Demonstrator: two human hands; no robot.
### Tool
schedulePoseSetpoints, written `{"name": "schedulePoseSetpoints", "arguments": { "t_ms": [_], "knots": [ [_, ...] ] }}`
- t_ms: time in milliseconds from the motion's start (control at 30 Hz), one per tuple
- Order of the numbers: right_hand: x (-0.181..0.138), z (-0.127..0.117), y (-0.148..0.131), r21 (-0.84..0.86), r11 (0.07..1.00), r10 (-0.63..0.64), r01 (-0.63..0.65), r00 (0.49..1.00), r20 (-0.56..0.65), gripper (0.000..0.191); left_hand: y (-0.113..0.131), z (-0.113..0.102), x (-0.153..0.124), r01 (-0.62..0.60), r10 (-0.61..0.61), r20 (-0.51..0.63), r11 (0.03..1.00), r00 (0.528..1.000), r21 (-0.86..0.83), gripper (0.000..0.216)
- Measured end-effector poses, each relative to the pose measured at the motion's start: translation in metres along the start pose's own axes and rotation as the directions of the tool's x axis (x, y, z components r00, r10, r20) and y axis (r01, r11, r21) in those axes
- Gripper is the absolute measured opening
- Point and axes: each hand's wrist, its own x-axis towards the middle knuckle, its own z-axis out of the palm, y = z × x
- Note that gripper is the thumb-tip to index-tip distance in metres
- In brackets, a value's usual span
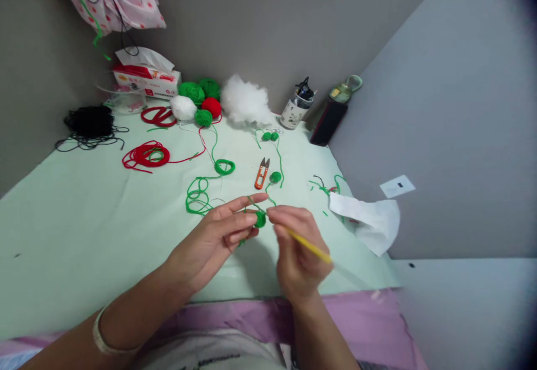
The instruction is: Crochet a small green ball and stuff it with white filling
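Observation:
My left hand (218, 236) pinches a small green crocheted piece (260, 219) between thumb and middle fingers, with the index finger stretched out and green yarn running over it. My right hand (296, 247) is closed round a yellow crochet hook (310, 247), whose tip meets the green piece. The green yarn (199, 197) trails back in loose loops over the pale green table (84, 213).
Orange thread snips (262, 173) and small green crocheted balls (276, 177) lie beyond the hands. At the back are yarn balls (197, 99), white stuffing (245, 102), a tissue box (145, 79), red yarn (146, 155), black yarn (89, 121), a jar (296, 110). White tissue (369, 219) lies right.

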Motion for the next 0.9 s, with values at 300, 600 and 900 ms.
{"name": "schedulePoseSetpoints", "arguments": {
  "t_ms": [300,600,900],
  "knots": [
    [0.007,0.004,0.003,0.446,0.812,0.379,-0.376,0.921,0.087,0.017,0.003,0.000,-0.005,-0.125,0.122,0.025,0.974,0.992,0.190,0.036],
    [0.010,-0.001,-0.002,0.519,0.748,0.420,-0.413,0.901,0.112,0.021,0.008,-0.001,-0.007,-0.130,0.143,-0.024,0.948,0.989,0.291,0.035],
    [-0.003,-0.003,-0.005,-0.032,0.996,-0.082,0.086,0.991,0.105,0.028,0.000,-0.001,-0.007,-0.234,0.269,-0.040,0.895,0.962,0.381,0.038]
  ]
}}
